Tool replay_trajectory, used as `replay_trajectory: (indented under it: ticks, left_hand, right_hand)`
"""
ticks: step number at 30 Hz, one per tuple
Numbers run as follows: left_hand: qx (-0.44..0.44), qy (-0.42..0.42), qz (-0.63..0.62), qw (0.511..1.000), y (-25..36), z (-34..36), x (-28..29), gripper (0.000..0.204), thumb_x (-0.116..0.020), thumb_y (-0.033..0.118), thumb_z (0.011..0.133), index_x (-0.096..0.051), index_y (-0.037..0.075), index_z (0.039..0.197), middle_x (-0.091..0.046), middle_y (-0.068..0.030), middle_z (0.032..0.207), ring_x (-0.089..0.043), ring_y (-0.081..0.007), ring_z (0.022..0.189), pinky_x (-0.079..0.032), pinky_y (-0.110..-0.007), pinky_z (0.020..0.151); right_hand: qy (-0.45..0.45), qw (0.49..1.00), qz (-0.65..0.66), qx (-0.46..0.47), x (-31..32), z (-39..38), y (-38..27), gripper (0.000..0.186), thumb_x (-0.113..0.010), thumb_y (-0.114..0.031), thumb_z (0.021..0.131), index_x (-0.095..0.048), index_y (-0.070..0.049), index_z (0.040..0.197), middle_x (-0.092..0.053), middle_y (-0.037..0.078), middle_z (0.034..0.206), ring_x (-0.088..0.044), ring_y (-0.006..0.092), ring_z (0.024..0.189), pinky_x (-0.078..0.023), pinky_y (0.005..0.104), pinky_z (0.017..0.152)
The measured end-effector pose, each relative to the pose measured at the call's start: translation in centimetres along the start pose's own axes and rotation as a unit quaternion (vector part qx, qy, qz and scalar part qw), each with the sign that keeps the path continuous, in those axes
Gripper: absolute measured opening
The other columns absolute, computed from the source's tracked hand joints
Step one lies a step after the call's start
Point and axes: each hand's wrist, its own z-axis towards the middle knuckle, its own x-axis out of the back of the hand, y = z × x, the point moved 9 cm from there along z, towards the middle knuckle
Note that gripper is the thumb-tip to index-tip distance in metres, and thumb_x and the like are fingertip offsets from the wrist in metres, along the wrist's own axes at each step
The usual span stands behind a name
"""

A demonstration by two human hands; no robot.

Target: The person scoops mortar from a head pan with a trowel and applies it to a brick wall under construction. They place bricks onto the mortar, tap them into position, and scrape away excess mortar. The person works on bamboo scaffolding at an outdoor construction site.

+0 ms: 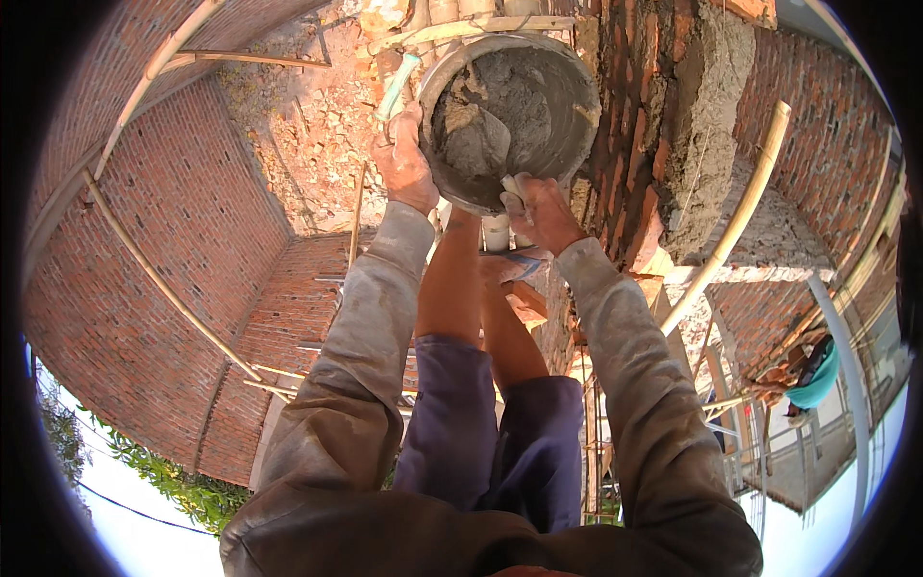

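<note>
Both hands, left [404,159] and right [543,212], on mortar-filled pan [567,87].

Far rim of the mortar pan [510,115] at twelve o'clock merges with bamboo poles [461,29], its edge indistinct. Fingers of the left hand [404,159] curl behind the pan wall, unseen. A trowel handle [516,188] disappears inside the right hand [548,213]. The distant person [812,370] at three o'clock is too small to resolve.

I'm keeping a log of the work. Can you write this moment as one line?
left hand: grips pan rim | right hand: grips pan's near rim | pan: round, holds grey mortar | around: brick wall, bamboo poles
</note>
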Motion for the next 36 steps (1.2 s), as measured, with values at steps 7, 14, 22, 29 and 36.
replay_trajectory:
  ticks: [7,14,22,29,36]
  left_hand:
    - [0.042,0.081,0.01,0.996,0.5,3.5,2.9,0.035,-0.07,0.033,0.099,-0.068,0.002,0.115,-0.072,-0.0095,0.107,-0.067,-0.0245,0.092,-0.055,-0.044,0.081]
    - [0.093,0.107,0.016,0.99,1.0,6.7,9.5,0.033,-0.067,0.037,0.099,-0.071,0.006,0.108,-0.074,-0.0081,0.109,-0.07,-0.0247,0.095,-0.057,-0.043,0.082]
    - [0.039,0.205,0.265,0.941,3.7,-4.2,10.5,0.053,-0.061,0.037,0.105,-0.06,0.01,0.15,-0.058,-0.0123,0.142,-0.057,-0.0261,0.129,-0.044,-0.043,0.11]
    - [0.063,-0.033,0.22,0.973,-2.9,-19.2,-6.3,0.055,-0.063,0.033,0.105,-0.058,-0.002,0.146,-0.061,-0.0156,0.135,-0.06,-0.0282,0.125,-0.051,-0.042,0.104]
    - [0.491,-0.046,-0.007,0.87,-19.6,-29.3,-17.0,0.075,-0.062,0.057,0.097,-0.051,0.009,0.154,-0.05,-0.0108,0.16,-0.042,-0.0256,0.149,-0.023,-0.044,0.127]
  right_hand:
    - [-0.019,0.987,0.158,-0.005,1.6,-2.7,-1.5,0.016,-0.07,-0.012,0.1,-0.063,0.002,0.101,-0.057,0.012,0.072,-0.052,0.0212,0.063,-0.046,0.0383,0.062]
    - [0.047,0.988,0.128,0.068,4.1,-4.6,-4.6,0.02,-0.07,-0.013,0.101,-0.066,0.002,0.112,-0.066,0.014,0.08,-0.058,0.0232,0.063,-0.049,0.0376,0.062]
    - [0.105,0.98,0.164,-0.034,11.5,-21.1,-7.6,0.034,-0.077,-0.019,0.099,-0.069,0.004,0.123,-0.071,0.019,0.087,-0.074,0.0309,0.072,-0.056,0.0401,0.064]
    - [0.21,0.96,0.059,-0.176,20.1,-40.5,-7.0,0.02,-0.079,-0.015,0.092,-0.069,0.0,0.1,-0.068,0.022,0.083,-0.067,0.0403,0.07,-0.051,0.0473,0.064]
    - [0.303,0.917,-0.058,-0.253,20.0,-47.9,0.8,0.041,-0.083,-0.024,0.093,-0.073,-0.001,0.125,-0.071,0.024,0.113,-0.065,0.0448,0.106,-0.051,0.0524,0.092]
